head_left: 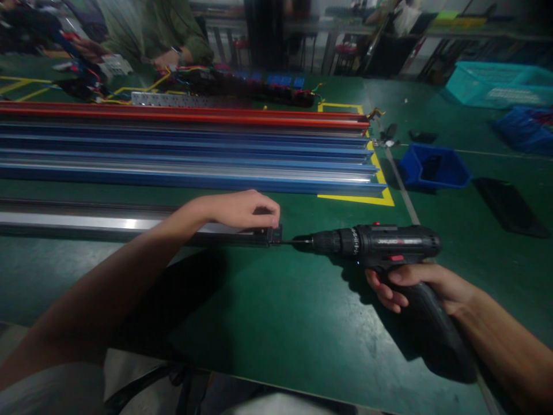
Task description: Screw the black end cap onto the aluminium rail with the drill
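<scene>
My right hand point(410, 288) is wrapped round the handle of a black cordless drill point(389, 242) with red buttons. Its long thin bit points left and reaches the end bracket point(275, 233) of a dark metal profile with a silver inner face point(108, 222). My left hand point(248, 208) lies over the right end of that profile, fingers bent down onto the bracket and thumb near it. The fingers hide part of the bracket, so the exact spot where the bit tip meets it cannot be made out.
Beyond the profile lie several long blue profiles point(194, 167) and a red one point(194, 115). A blue bin point(434, 167), a dark flat object point(512, 204) and a teal crate point(501, 83) stand to the right. Across the green table point(294, 328), another person point(155, 34) works near wiring.
</scene>
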A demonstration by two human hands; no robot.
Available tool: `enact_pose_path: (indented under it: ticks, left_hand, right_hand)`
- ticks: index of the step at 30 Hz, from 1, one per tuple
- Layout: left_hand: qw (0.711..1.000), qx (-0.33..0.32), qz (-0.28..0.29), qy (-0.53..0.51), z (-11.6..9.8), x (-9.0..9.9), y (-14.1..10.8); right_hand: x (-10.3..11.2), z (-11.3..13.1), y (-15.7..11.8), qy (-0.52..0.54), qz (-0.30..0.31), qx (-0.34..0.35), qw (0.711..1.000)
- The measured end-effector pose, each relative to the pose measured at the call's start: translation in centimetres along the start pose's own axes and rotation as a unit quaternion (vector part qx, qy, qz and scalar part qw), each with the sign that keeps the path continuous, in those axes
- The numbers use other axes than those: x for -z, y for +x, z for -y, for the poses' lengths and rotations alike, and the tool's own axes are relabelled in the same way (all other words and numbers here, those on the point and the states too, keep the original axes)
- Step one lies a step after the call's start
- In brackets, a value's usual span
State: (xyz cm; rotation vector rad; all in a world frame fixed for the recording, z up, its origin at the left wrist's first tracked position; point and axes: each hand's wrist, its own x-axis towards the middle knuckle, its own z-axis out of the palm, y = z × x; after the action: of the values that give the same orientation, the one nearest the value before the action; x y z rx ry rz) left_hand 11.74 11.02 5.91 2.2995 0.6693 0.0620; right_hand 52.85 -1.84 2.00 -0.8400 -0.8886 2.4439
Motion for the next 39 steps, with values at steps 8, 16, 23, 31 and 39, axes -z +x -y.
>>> enact_pose_path:
  ticks: [8,16,23,31,39]
  left_hand:
    - [1.0,0.004,0.003,-0.001,-0.07,0.04,0.02]
    - [1.0,0.003,0.002,0.005,0.05,-0.04,0.12]
    - [1.0,0.004,0.003,0.003,-0.21,0.01,0.05]
    - [1.0,0.005,0.003,0.005,-0.22,0.08,0.06]
    - [1.0,0.004,0.0,-0.006,-0.18,0.03,-0.02]
  right_hand:
    - [-0.02,0.02,-0.08,-0.003,-0.008,-0.002,1.0]
    - [-0.13,0.15,-0.04,0.0,-0.017,-0.01,1.0]
    - [-0.1,0.1,0.14,-0.002,-0.006,0.008,1.0]
    - [-0.02,0.11,-0.11,-0.005,-0.009,-0.005,1.0]
    - [0.08,0.01,-0.03,-0.011,-0.003,0.004,1.0]
